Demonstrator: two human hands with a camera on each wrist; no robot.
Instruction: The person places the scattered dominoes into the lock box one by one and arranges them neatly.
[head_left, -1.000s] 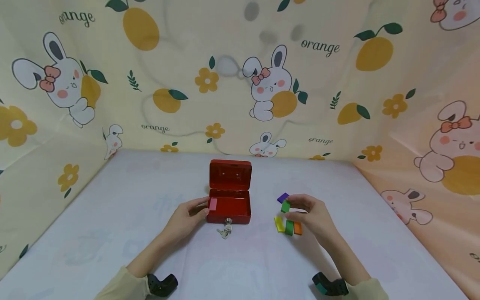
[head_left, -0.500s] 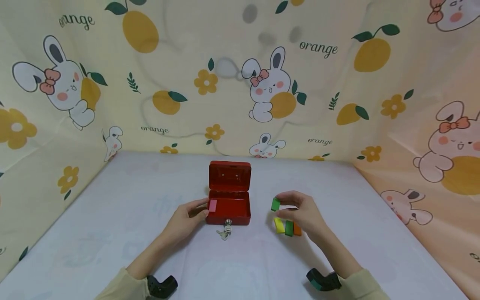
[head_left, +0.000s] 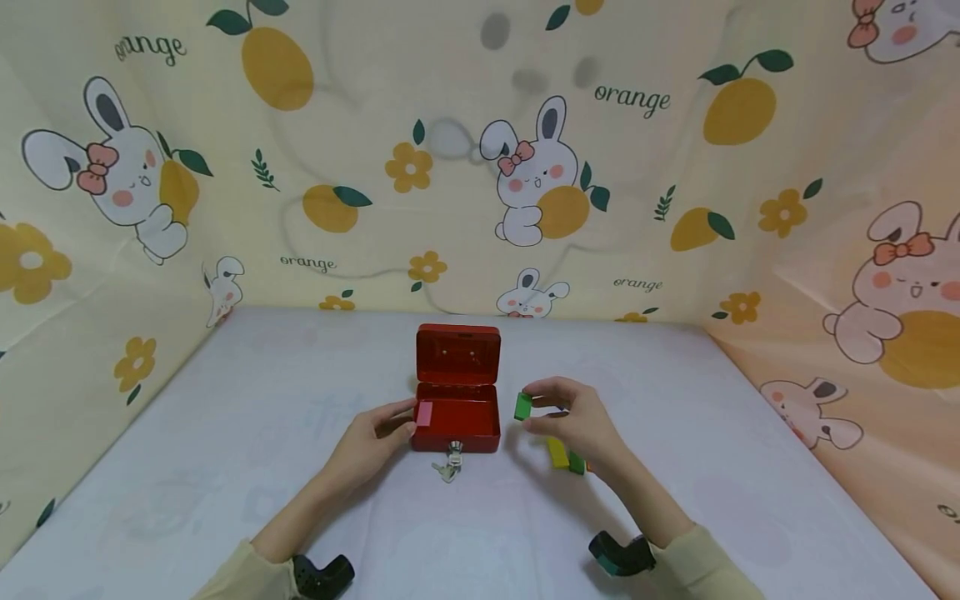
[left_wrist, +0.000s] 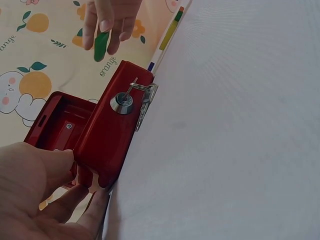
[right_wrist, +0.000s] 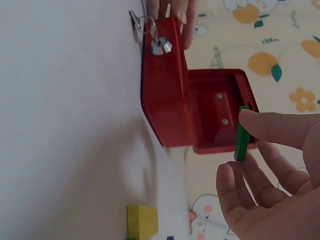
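A red metal box (head_left: 456, 418) stands with its lid up, a pink block (head_left: 424, 414) inside at its left end. The left hand (head_left: 372, 443) grips the box's left side, thumb and fingers around the wall, as the left wrist view also shows. Just right of the box, the right hand (head_left: 576, 418) pinches a green block (head_left: 522, 406) between thumb and fingertips, raised above the table. In the right wrist view that green block (right_wrist: 242, 135) is seen edge-on, with the box (right_wrist: 167, 90) beyond it.
Below the right hand lie a yellow block (head_left: 557, 452) and another green block (head_left: 576, 462); an orange one is mostly hidden behind the hand. Keys (head_left: 448, 471) hang from the box's front lock. A patterned cloth (head_left: 450, 208) stands behind the white table (head_left: 450, 542).
The right hand has moved left with the green block, from the group of blocks towards the box. The left hand has stayed on the box.
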